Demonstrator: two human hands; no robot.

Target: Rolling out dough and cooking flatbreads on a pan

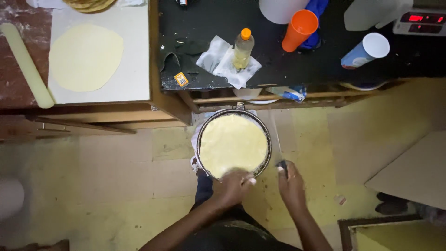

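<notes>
A round dark metal pan (266, 135) sits low in front of me, filled by a pale yellow flat dough round (232, 142). My left hand (234, 185) rests on the pan's near rim, fingers curled at the dough's edge. My right hand (290, 181) is just right of the pan, closed around a small dark object whose kind I cannot make out. A white cloth (195, 162) shows under the pan's left side.
A white board (134, 69) at top left carries a rolled dough round (85, 56), with a pale rolling pin (25, 62) beside it. The dark counter (278, 65) holds an oil bottle (243, 48), crumpled paper, orange and white cups and a scale. Cardboard sheets lie at right.
</notes>
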